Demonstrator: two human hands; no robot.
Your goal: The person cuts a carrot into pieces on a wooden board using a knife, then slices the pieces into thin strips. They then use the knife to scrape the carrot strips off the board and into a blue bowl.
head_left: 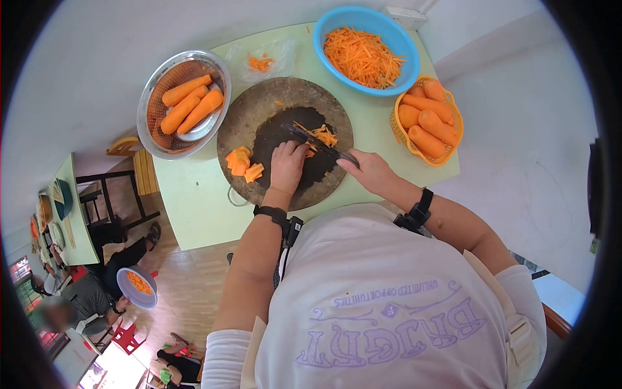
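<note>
My right hand [369, 170] is closed around the handle of a dark kitchen knife [317, 140]. Its blade lies across a round, dark-stained chopping board [337, 107]. My left hand [287, 163] has its fingers curled down on the board, against the near side of the blade. A bit of carrot [310, 151] shows at those fingertips; the rest is hidden under the hand. Beyond the blade is a small heap of carrot shreds [324, 135]. Carrot slices and chunks [239, 161] sit at the board's left edge.
A metal bowl [144, 123] with peeled carrots stands left of the board. Behind are a plastic bag [278, 61] with carrot bits and a blue basin [319, 48] of shreds. A yellow basket [395, 126] of carrots is at right. Another person [97, 295] sits far left near a lilac basin [146, 300].
</note>
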